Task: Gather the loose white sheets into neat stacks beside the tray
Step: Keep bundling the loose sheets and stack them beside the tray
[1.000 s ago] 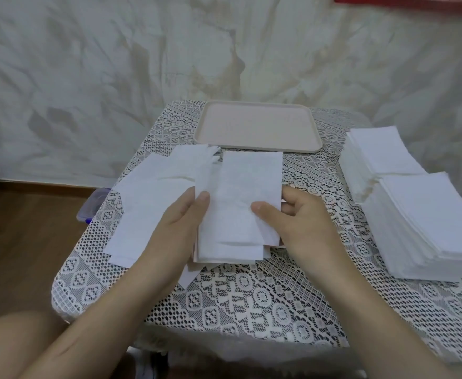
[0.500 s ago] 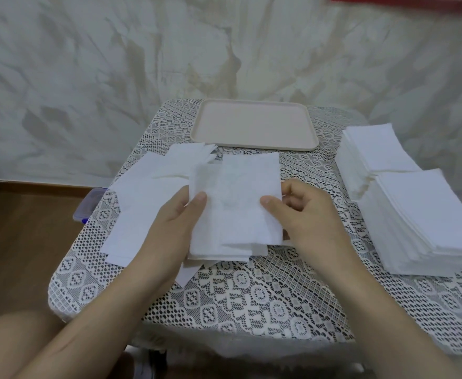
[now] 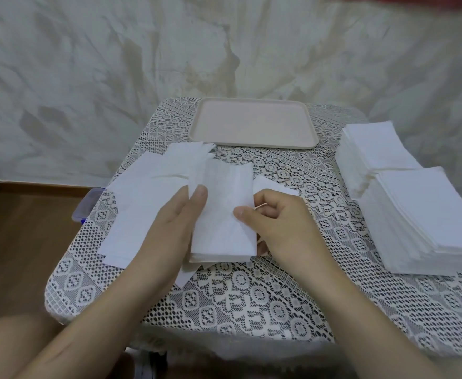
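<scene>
Mottled pale wall point(image 3: 115, 64); brown wood floor point(image 3: 19, 255); lace-covered table point(image 3: 251, 296).

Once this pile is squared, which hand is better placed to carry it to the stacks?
Right, probably. The right hand pinches the pile at its right edge, and the stacks lie on that side. The left hand holds the left edge, by the loose sheets, and would have to cross.

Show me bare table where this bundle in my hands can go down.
Bare lace lies along the near edge and in the strip between the bundle and the two right-hand stacks, up to the tray. Crowded: the left side under loose sheets.
</scene>
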{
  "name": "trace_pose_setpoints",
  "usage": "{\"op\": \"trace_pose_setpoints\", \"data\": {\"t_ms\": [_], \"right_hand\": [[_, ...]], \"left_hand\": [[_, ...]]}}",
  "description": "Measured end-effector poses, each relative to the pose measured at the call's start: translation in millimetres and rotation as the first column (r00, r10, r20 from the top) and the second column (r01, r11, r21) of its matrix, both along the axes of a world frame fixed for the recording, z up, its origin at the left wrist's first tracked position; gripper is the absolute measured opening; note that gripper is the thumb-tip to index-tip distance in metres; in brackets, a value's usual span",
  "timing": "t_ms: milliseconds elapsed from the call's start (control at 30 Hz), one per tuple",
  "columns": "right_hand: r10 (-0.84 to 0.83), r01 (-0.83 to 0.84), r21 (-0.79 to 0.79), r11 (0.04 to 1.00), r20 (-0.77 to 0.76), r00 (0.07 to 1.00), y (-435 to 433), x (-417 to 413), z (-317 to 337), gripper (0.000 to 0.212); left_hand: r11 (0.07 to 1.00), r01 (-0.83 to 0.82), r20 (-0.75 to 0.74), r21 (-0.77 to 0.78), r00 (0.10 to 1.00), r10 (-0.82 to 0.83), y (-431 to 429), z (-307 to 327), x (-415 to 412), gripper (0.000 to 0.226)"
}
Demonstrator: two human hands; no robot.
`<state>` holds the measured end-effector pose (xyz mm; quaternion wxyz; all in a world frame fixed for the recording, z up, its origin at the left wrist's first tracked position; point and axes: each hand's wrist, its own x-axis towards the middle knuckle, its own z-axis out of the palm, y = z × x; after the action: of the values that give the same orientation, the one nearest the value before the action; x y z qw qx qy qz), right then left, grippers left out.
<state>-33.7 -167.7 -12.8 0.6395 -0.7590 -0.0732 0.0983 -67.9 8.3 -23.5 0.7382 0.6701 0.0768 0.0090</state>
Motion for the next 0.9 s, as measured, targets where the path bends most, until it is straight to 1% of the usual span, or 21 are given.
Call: {"op": "trace_pose_setpoints", "data": {"t_ms": [133, 300, 367, 400, 433, 467, 500, 567, 633, 700, 733, 767, 800, 833, 867, 900], "right_hand": [[0.004, -0.003, -0.030, 1.000, 0.019, 1.000, -1, 1, -2, 0.008], [-0.040, 0.042, -0.068, 0.997, 0.035, 0.999, 0, -2, -1, 0.008], [-0.065, 0.081, -0.190, 0.978, 0.087, 0.994, -1, -3, -1, 0.015], [-0.059, 0.079, -0.251, 0.965, 0.085, 0.995, -1, -3, 1, 0.021], [-0.037, 0.050, -0.268, 0.962, 0.054, 0.998, -2, -4, 3, 0.026], [-0.006, 0.006, -0.225, 0.974, 0.002, 1.000, -3, -6, 5, 0.027], [0.030, -0.037, -0.151, 0.988, -0.048, 0.998, -5, -6, 6, 0.024], [0.078, -0.082, -0.043, 0.996, -0.081, 0.994, -8, -8, 6, 0.015], [0.100, -0.103, -0.032, 0.994, -0.071, 0.992, -8, -9, 5, 0.013], [0.104, -0.107, -0.044, 0.993, -0.064, 0.992, -6, -7, 3, 0.011], [0.091, -0.093, -0.048, 0.994, -0.054, 0.994, -6, -5, 3, 0.011], [0.066, -0.068, -0.076, 0.995, -0.027, 0.997, -7, -1, 1, 0.011], [0.031, -0.028, -0.144, 0.989, 0.022, 0.999, -11, 3, -2, 0.012], [-0.009, 0.030, -0.247, 0.969, 0.086, 0.996, -16, 9, -5, 0.012], [-0.036, 0.093, -0.369, 0.925, 0.159, 0.987, -22, 14, -7, 0.010], [-0.033, 0.135, -0.489, 0.862, 0.211, 0.977, -27, 18, -8, 0.008]], "left_hand": [[1.000, 0.011, -0.021, 0.002, 1.000, -0.011, 2, -2, 2, 0.055], [0.999, 0.050, 0.007, 0.017, 0.999, -0.050, 3, -6, 2, 0.037], [0.999, 0.041, 0.013, -0.011, 0.999, -0.040, 4, -5, 2, 0.029], [0.999, 0.034, 0.007, -0.020, 0.999, -0.034, 4, -3, 1, 0.025], [0.999, 0.027, -0.003, -0.027, 1.000, -0.028, 4, 0, 0, 0.023], [0.999, 0.025, -0.011, -0.028, 1.000, -0.025, 4, 2, -1, 0.024], [0.999, 0.024, -0.013, -0.021, 1.000, -0.025, 4, 2, -1, 0.023], [0.999, 0.021, 0.004, 0.035, 1.000, -0.021, 3, 2, -1, 0.021], [0.984, 0.010, 0.038, 0.176, 0.999, -0.017, 4, 0, -2, 0.025], [0.958, -0.024, 0.053, 0.287, 0.999, 0.009, 5, 1, -3, 0.013], [0.951, -0.042, 0.051, 0.306, 0.998, 0.028, 8, 3, -2, 0.009], [0.953, -0.055, 0.037, 0.298, 0.998, 0.046, 11, 5, -2, 0.010], [0.960, -0.065, 0.019, 0.274, 0.998, 0.062, 14, 8, -1, 0.011], [0.966, -0.078, 0.004, 0.248, 0.997, 0.080, 18, 10, 0, 0.012], [0.966, -0.098, 0.003, 0.238, 0.995, 0.101, 22, 12, 2, 0.013], [0.963, -0.121, 0.008, 0.240, 0.992, 0.123, 26, 12, 3, 0.013]]}}
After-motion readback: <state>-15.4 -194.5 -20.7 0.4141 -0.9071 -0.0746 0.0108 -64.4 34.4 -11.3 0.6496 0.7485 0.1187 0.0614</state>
